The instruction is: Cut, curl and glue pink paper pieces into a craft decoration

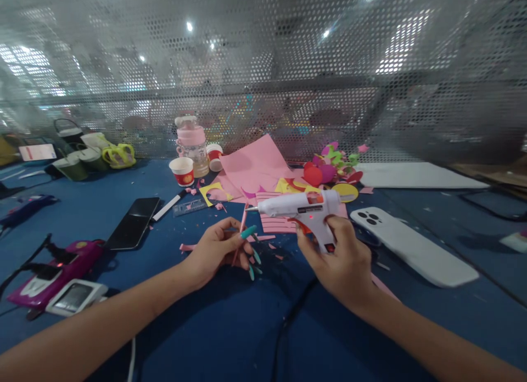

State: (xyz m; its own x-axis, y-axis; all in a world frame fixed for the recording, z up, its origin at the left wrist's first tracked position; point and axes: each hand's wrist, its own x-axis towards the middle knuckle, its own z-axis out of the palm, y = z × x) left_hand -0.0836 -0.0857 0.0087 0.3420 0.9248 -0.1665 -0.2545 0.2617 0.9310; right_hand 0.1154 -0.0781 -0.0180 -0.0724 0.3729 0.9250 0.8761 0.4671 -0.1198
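In my right hand is a white hot glue gun, its handle gripped and an orange trigger under my fingers. The metal nozzle points left, close to the top of a thin pink paper strip. My left hand pinches that strip between thumb and fingers and holds it upright; long teal nails show on this hand. Whether the nozzle touches the strip I cannot tell. Behind the gun lies a pink sheet with dark lines, among small paper scraps.
Pink paper, a yellow cut-out, paper shapes and a paper cup stand or lie behind. A black phone and purple power strip are left, a white phone right. A black cord runs toward me.
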